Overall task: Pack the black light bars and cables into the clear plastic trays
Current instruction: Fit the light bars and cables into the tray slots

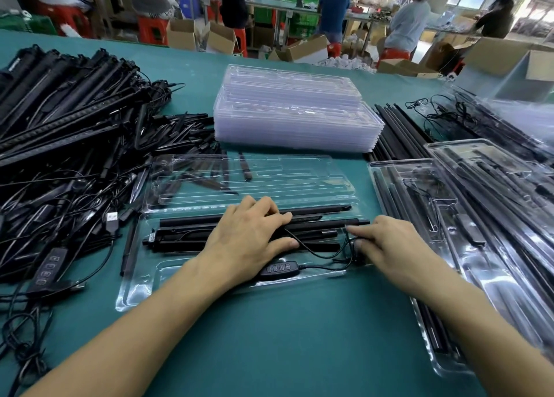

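Observation:
A clear plastic tray [141,282] lies open in front of me on the green table. Several black light bars [186,230] lie side by side in its upper half. My left hand [248,240] rests flat on the bars, fingers stretched to the right. My right hand [386,246] touches the bars' right ends, where a thin black cable [317,254] loops. The cable's inline controller [278,268] with buttons sits in the tray's lower channel. The tray's other half [269,180] lies open behind.
A heap of loose black bars and cables [69,144] fills the left side. A stack of clear trays [293,117] stands at centre back. Filled trays [467,216] and loose bars [398,132] lie on the right. People work at benches far behind.

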